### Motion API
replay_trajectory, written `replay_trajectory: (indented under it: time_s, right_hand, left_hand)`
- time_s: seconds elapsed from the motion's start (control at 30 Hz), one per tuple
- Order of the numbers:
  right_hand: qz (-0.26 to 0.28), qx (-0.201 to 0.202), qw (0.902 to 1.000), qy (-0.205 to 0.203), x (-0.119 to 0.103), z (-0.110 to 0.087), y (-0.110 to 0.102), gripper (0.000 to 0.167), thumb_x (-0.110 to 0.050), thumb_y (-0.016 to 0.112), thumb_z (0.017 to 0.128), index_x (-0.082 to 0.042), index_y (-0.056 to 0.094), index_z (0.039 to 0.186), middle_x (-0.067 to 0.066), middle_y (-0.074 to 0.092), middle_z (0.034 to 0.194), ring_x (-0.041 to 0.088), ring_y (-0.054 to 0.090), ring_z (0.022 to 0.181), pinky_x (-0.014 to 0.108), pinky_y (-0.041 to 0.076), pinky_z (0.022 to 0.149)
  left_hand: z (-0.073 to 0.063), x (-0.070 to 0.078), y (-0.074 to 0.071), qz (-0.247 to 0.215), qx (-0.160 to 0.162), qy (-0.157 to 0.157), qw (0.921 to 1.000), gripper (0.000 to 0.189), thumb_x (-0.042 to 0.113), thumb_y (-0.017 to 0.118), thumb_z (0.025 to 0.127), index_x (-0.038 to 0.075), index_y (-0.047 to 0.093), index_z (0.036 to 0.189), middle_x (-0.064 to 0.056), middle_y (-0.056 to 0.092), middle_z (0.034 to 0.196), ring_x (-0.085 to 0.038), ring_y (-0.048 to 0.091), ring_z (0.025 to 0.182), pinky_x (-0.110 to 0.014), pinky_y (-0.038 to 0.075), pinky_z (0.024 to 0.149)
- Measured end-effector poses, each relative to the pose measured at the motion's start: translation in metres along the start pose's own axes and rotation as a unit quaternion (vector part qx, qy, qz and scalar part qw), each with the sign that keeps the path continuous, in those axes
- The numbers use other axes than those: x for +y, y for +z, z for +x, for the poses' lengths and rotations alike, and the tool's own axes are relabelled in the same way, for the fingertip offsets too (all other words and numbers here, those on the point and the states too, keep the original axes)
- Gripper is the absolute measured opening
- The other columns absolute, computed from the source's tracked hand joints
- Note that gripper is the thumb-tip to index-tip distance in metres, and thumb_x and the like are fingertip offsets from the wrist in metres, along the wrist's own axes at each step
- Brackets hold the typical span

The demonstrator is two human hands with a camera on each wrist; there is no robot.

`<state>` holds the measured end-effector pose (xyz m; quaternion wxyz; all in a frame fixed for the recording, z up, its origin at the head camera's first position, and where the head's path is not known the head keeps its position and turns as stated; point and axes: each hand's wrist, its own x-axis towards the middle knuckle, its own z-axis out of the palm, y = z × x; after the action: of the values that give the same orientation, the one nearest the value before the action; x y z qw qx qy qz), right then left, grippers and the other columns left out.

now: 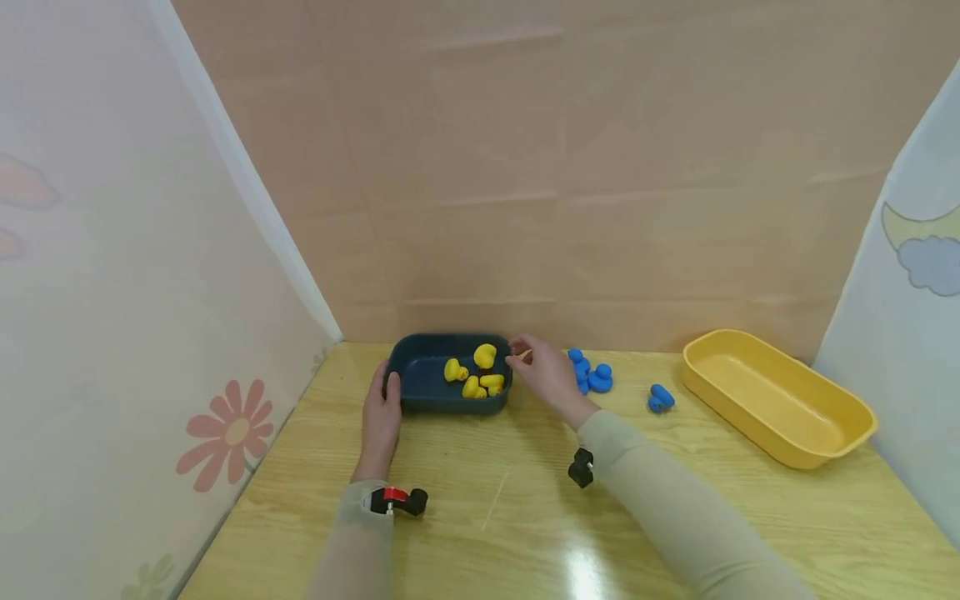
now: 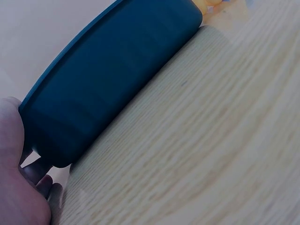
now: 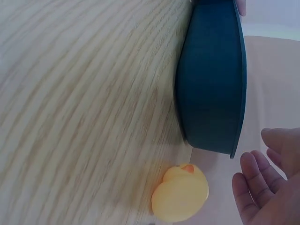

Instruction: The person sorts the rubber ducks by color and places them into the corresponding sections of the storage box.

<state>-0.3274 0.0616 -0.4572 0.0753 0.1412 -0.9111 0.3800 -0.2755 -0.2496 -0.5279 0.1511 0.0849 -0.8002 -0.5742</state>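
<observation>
Dark-blue tray [image 1: 450,407], long axis L–R, has its L end gripped by L hand [image 1: 381,417], w/ yellow ducks [image 1: 485,357] inside. Just off its R end, loose duck [image 3: 180,194] lies nearer R hand [image 1: 550,373], thumb & fingers apart, holding nothing.

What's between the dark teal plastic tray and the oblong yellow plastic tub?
In the right wrist view, a yellow rubbery duck past the tray; in the head view, the right hand, clustered blue rubbery ducks and one lone blue duck.
</observation>
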Motion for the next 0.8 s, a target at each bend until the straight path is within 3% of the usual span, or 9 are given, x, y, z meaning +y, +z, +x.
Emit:
replay_trajectory:
  time_s: [0.4, 0.8]
  right_hand:
    - [-0.015, 0.003, 0.9999, 0.002, 0.02, -0.009, -0.018, 0.04, -0.027, 0.078, 0.107, -0.009, 0.072, 0.141, 0.008, 0.074, 0.124, 0.025, 0.071, 0.1, 0.046, 0.061, 0.086]
    - [-0.033, -0.008, 0.9994, 0.002, 0.039, -0.024, -0.037, 0.05, -0.028, 0.081, 0.104, -0.007, 0.068, 0.148, 0.011, 0.074, 0.136, 0.033, 0.071, 0.115, 0.054, 0.059, 0.096]
  left_hand:
    - [0.002, 0.001, -0.001, 0.004, 0.007, 0.003, 1.0, 0.064, 0.046, 0.042, 0.121, 0.013, 0.033, 0.175, -0.013, 0.034, 0.177, -0.035, 0.03, 0.164, -0.055, 0.026, 0.132]
    - [0.003, -0.002, -0.002, 0.009, -0.001, 0.005, 0.9999, 0.067, 0.052, 0.04, 0.12, 0.017, 0.031, 0.176, -0.01, 0.032, 0.179, -0.035, 0.028, 0.165, -0.056, 0.025, 0.132]
